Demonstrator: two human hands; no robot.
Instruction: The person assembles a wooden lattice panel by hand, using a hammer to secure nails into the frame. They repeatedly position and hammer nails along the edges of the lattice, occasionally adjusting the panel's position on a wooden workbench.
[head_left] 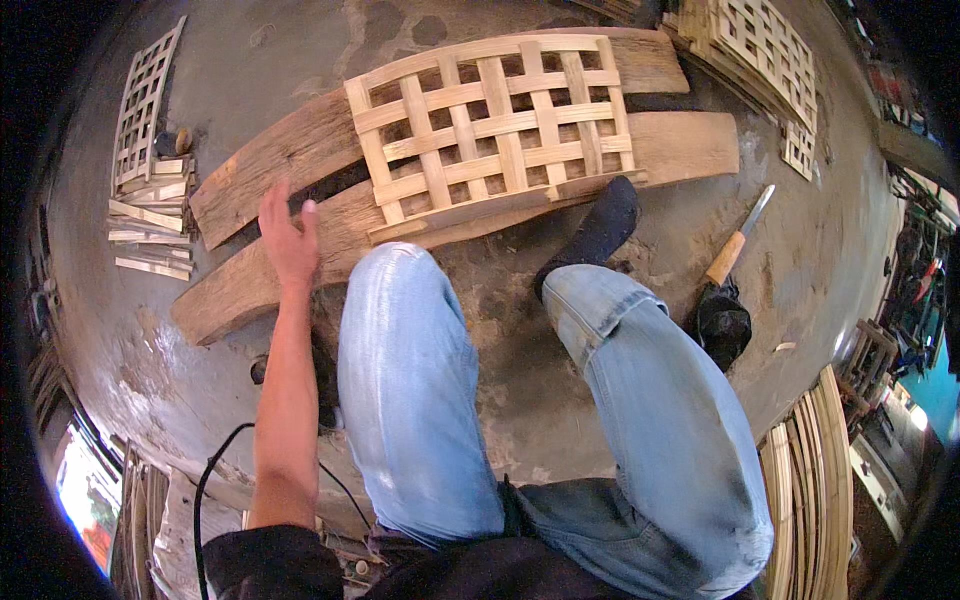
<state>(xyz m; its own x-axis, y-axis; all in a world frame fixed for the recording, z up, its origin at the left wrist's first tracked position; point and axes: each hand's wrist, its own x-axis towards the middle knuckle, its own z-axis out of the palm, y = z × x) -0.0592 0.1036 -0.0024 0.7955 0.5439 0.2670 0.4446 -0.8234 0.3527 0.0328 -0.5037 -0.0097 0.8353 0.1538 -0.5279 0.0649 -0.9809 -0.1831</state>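
Note:
My left hand point(290, 235) reaches over the left part of two worn wooden planks point(275, 150), its fingers stretched out and holding nothing. Whether it touches the wood, I cannot tell. To its right, a woven panel of pale, flat wooden strips point(495, 90) lies across both planks, apart from the hand. My foot in a dark sock point(608, 218) is at the panel's near right edge, its toes over the strip there. My right hand is out of view.
On the right, a wooden-handled knife point(728, 252) lies beside a black bundle point(722, 325). Woven panels point(780, 50) are stacked at the far right. Another panel point(140, 120) and loose slats point(150, 217) lie at left. Long strips point(825, 480) rest at lower right.

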